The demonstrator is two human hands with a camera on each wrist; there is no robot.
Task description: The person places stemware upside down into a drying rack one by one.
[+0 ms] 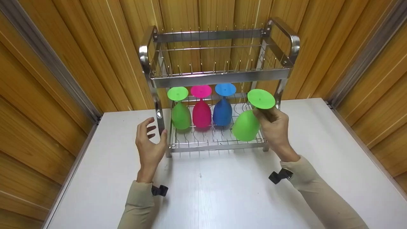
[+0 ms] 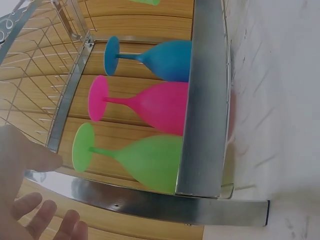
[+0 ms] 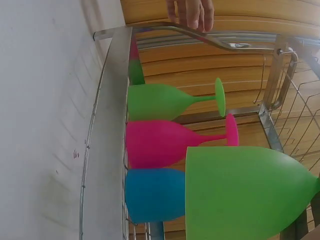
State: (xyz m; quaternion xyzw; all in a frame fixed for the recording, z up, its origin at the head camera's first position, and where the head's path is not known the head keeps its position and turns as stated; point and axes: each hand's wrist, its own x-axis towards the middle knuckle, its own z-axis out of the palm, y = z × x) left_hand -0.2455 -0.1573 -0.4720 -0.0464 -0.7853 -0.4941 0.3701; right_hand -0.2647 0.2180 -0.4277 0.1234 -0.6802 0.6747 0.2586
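Observation:
My right hand [image 1: 276,128] pinches the stem of a green goblet [image 1: 246,125], held upside down with its foot up, at the front right of the metal dish rack [image 1: 219,78]. In the right wrist view the same goblet [image 3: 245,192] fills the lower right. On the lower shelf, a green goblet [image 1: 181,116], a pink goblet [image 1: 201,114] and a blue goblet [image 1: 223,112] stand upside down in a row. Beside the rack's left front post, my left hand [image 1: 151,146] has its fingers spread and relaxed, the thumb right at the post, holding nothing.
The rack's upper tier [image 1: 219,74] has upright wire prongs and curved side handles. It stands on a white table [image 1: 203,190] against wood-look panels [image 1: 216,16]. The lower shelf's front rail [image 1: 219,146] runs between the front posts.

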